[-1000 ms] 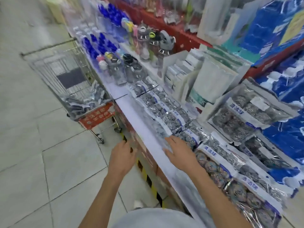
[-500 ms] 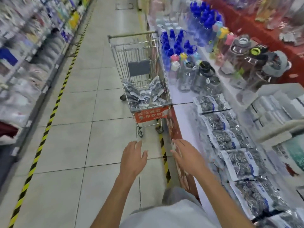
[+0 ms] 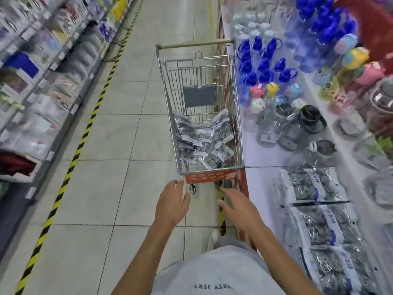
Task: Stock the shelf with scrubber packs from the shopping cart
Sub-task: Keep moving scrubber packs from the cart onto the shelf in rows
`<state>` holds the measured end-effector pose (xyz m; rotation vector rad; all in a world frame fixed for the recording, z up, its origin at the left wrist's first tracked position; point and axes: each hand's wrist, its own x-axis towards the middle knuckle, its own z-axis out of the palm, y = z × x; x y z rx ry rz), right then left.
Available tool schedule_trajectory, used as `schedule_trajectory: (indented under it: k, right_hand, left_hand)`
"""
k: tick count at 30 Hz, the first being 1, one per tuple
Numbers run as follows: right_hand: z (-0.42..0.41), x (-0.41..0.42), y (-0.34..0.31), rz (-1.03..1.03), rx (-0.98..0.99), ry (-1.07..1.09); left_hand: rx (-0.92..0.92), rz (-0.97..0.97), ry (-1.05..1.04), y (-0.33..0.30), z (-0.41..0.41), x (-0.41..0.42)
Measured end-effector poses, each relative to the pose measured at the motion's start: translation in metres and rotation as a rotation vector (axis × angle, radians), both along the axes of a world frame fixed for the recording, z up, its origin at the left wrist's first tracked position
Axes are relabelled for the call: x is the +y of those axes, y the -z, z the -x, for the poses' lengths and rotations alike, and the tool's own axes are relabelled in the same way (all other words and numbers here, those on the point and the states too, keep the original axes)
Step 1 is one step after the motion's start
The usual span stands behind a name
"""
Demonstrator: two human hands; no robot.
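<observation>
Ahead, both hands out in the air, short of the cart [image 3: 238, 116]. Left hand [image 3: 172, 203] palm down, fingers [image 3: 174, 184] straight and loosely spread, thumb out to the side — holding nothing, touching nothing, tips just below the red sign [image 3: 210, 176] on the cart's near end. Right hand [image 3: 238, 206] likewise flat and relaxed, fingers [image 3: 227, 193] extended toward the cart's near right corner, empty, close to the shelf edge [image 3: 247, 188] but apart from it as far as can be told. Scrubber packs [image 3: 204, 143] heaped loose in the cart's basket, some leaning against the wire sides. More packs [image 3: 314, 209] already laid flat in a row along the shelf on the right, beside the right forearm. Farther along that shelf, blue-capped bottles [image 3: 263, 69] and clear jugs with black lids [image 3: 297, 124], blurred. Cart parked tight against the shelf, on a tiled floor [image 3: 110, 145] with a yellow-black stripe [image 3: 70, 167] down the left — more racks [image 3: 32, 81] beyond it, too blurred to read.
</observation>
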<state>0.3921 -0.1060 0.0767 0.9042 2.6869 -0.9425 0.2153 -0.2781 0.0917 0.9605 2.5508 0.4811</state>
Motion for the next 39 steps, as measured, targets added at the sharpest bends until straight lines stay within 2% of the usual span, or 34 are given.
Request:
schedule_trajectory:
  k: [8,12,20,25,30,34,39]
  right_hand:
    - [0.116,0.112,-0.001,-0.001,-0.032,-0.026]
    - [0.178,0.157,0.016,0.025,-0.117,-0.001]
    - [0.291,0.230,0.046,0.104,-0.175,0.184]
    - [0.356,0.289,0.106,0.137,-0.206,0.324]
    - [0.413,0.358,0.190,0.204,-0.265,0.404]
    - [0.432,0.402,0.251,0.137,-0.343,0.449]
    - [0.440,0.426,0.297,0.176,-0.392,0.504]
  left_hand:
    - [-0.190,0.070,-0.062,0.038,0.073,0.075]
    - [-0.318,0.097,-0.079,0.060,0.126,0.117]
    - [-0.453,0.142,-0.105,0.097,0.248,0.207]
    - [-0.543,0.194,-0.178,0.145,0.315,0.269]
    - [-0.632,0.210,-0.377,0.205,0.363,0.328]
    - [-0.595,0.216,-0.514,0.243,0.384,0.355]
    - [-0.699,0.225,-0.734,0.286,0.403,0.361]
